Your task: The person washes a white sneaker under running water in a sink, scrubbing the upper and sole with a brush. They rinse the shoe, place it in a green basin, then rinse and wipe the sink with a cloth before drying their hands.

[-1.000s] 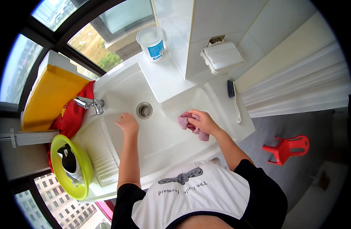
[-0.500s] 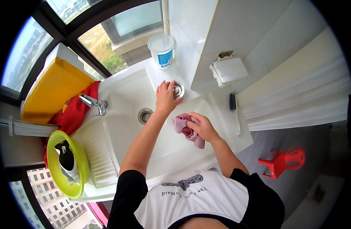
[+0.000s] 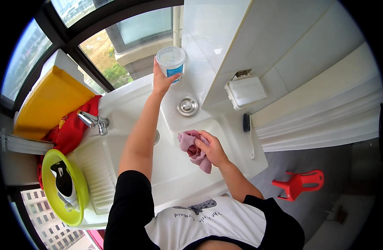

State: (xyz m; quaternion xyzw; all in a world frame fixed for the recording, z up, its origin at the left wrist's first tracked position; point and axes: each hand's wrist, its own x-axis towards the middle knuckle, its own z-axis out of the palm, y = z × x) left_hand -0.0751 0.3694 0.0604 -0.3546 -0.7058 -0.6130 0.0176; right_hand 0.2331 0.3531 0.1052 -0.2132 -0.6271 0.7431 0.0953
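Observation:
My left hand (image 3: 161,81) reaches to the far end of the sink. Its fingers and thumb wrap the near left side of a white plastic tub (image 3: 170,57) with a clear lid and a blue label, which stands upright by the tiled wall. My right hand (image 3: 214,151) grips a crumpled pink cloth (image 3: 193,145) above the basin. Between the tub and the cloth, a round metal sink stopper (image 3: 187,106) lies on the white ledge. The drain (image 3: 157,136) of the white sink (image 3: 175,160) is mostly hidden behind my left forearm.
A chrome faucet (image 3: 93,121) rises at the left, beside a red cloth (image 3: 70,133) and a yellow-and-white box (image 3: 54,100). A green basin (image 3: 81,183) holds a black-and-white item. On the right are a brush (image 3: 250,135), a white wall-mounted box (image 3: 246,92) and a red stool (image 3: 297,185).
My left hand has left the metal stopper, moved farther away and closed around the tub. The right hand still holds the pink cloth. The whole view has shifted slightly.

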